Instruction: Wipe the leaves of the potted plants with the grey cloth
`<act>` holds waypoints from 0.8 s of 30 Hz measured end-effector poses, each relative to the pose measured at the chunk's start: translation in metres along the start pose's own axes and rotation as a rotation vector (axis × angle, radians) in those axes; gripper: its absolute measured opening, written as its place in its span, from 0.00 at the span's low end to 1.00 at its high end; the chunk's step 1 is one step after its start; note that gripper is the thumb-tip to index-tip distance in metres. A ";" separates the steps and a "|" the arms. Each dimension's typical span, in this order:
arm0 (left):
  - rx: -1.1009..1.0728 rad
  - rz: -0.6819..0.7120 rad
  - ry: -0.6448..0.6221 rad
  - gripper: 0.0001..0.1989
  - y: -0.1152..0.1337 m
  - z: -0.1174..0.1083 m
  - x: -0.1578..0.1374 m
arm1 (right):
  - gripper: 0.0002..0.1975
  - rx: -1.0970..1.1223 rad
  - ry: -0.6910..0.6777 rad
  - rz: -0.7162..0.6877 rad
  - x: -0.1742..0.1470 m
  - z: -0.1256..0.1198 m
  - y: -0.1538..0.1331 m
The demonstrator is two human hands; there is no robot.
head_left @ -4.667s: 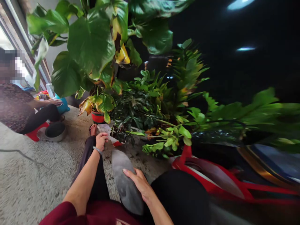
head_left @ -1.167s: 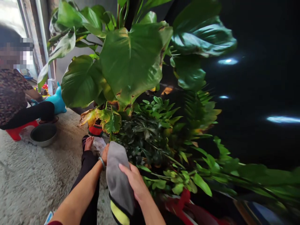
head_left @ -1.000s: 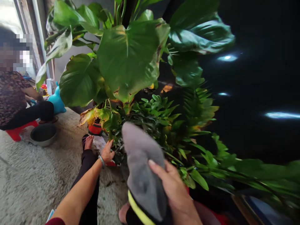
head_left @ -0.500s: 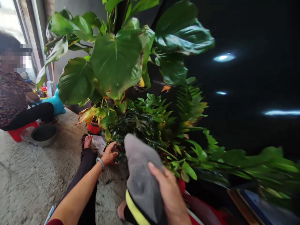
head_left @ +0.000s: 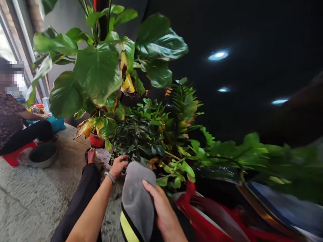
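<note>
My right hand (head_left: 160, 203) grips a grey plush cloth (head_left: 138, 191) with a black edging and a yellow side, its thumb pressed on the grey face. The cloth stands bunched up in front of the plants, apart from my left hand. My left hand (head_left: 119, 165) wears a pale bangle and reaches to the low edge of a dark-leaved plant (head_left: 137, 134). Its fingers are curled together there; what lies between them is too dark to make out. The base of that plant is hidden behind the cloth and leaves.
A tall large-leaved plant (head_left: 97, 69) grows from a red pot (head_left: 96, 140). At right lies a red bag (head_left: 185, 205) under trailing leaves. On the left a person (head_left: 12, 114) sits on a red stool (head_left: 17, 154) beside a grey basin (head_left: 42, 156). My foot (head_left: 91, 155) rests on the concrete floor.
My view has turned right, so the plants appear further left and more of the red bag shows. The cloth has shifted lower and left in view. My left hand stays by the plant.
</note>
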State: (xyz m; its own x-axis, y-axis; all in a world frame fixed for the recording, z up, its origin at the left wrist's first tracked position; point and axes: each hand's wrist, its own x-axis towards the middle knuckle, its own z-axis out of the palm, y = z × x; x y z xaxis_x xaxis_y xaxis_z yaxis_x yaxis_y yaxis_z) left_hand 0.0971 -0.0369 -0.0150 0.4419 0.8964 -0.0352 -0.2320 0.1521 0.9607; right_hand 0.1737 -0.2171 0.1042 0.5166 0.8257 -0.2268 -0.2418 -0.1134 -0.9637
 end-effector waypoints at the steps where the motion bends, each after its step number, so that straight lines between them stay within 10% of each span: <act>1: -0.016 0.003 -0.017 0.24 0.001 0.002 -0.002 | 0.19 -0.005 0.027 -0.015 0.002 -0.002 -0.011; 5: -0.060 -0.012 -0.053 0.30 0.004 0.004 -0.013 | 0.18 0.090 0.165 -0.180 0.047 0.005 -0.052; 12: -0.166 0.011 -0.015 0.32 0.018 -0.016 -0.030 | 0.15 0.230 -0.043 0.233 0.042 0.012 0.000; 16: -0.190 0.022 0.000 0.29 0.031 -0.016 -0.032 | 0.17 0.147 -0.082 0.121 0.004 0.001 -0.008; 20: -0.222 0.089 0.015 0.37 0.040 -0.011 -0.033 | 0.22 0.130 0.093 -0.164 0.033 0.002 -0.049; 24: -0.166 0.052 -0.016 0.35 0.040 -0.010 -0.034 | 0.17 0.242 0.065 0.032 0.073 0.015 -0.048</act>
State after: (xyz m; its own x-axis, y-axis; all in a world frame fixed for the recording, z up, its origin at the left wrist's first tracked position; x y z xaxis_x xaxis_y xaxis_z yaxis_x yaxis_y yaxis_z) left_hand 0.0642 -0.0569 0.0221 0.4389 0.8983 0.0188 -0.3943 0.1738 0.9024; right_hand 0.2102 -0.1432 0.1359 0.5552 0.7859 -0.2724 -0.4446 0.0036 -0.8957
